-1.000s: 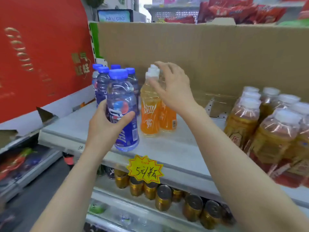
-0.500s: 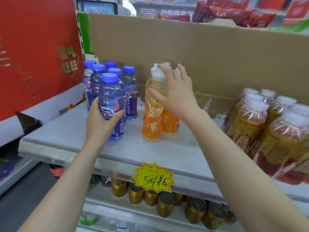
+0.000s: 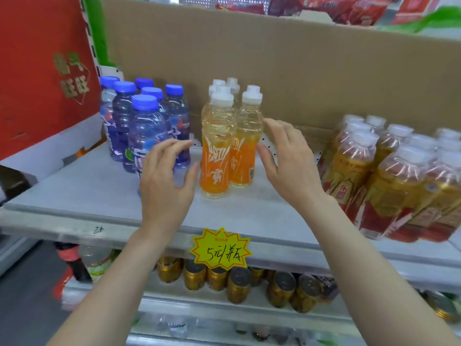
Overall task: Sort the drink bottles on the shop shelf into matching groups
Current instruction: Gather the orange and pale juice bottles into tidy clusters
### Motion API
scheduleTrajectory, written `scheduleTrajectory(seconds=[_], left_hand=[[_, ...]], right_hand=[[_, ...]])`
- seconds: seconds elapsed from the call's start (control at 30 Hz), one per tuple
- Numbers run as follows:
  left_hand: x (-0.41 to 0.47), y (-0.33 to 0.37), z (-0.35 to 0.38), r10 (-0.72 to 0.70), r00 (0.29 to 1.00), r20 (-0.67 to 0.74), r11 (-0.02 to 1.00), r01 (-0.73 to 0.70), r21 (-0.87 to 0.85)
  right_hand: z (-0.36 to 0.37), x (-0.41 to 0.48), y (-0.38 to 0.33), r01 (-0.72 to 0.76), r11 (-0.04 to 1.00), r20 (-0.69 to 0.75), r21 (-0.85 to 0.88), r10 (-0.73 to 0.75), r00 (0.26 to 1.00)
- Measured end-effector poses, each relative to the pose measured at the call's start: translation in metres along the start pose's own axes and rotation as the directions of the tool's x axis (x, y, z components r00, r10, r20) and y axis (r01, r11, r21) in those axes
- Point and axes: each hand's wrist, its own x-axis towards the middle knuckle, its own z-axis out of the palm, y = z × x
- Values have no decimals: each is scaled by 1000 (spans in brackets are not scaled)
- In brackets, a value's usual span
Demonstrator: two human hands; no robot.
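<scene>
6 blue btls [image 3: 147, 126] behind L hand [image 3: 166, 188]; 5 orange btls [image 3: 217, 151] betw. hands. R hand [image 3: 289, 166] just beside them. Both hands spread, holding nothing.

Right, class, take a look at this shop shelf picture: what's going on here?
A person is sorting drink bottles on a shop shelf. The blue-capped bottles stand grouped at the left, the orange bottles with white caps stand in the middle, and wrapped packs of golden bottles sit at the right. Neither hand holds anything. The left hand hovers open in front of the blue-capped bottles, and the right hand is open just right of the orange bottles.
</scene>
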Motion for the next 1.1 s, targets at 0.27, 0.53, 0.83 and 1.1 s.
scheduleTrajectory(seconds=[0.27, 0.53, 0.83, 1.1], left_hand=[[-43, 77, 59, 172, 933, 316, 971, -105, -216], [-116, 213, 131, 270, 843, 466, 942, -130, -310], [-206, 397, 238, 414, 708, 572, 860, -99, -501], [-251, 531, 331, 424, 607, 673, 841, 13, -541]], right_hand=[[-77, -112, 53, -66, 974, 118, -217, 93, 989], [-189, -233, 138, -200, 911, 147, -360, 267, 952], [-337, -364, 254, -411, 770, 89, -487, 512, 854], [-430, -423, 346, -636, 610, -15, -472, 716, 698]])
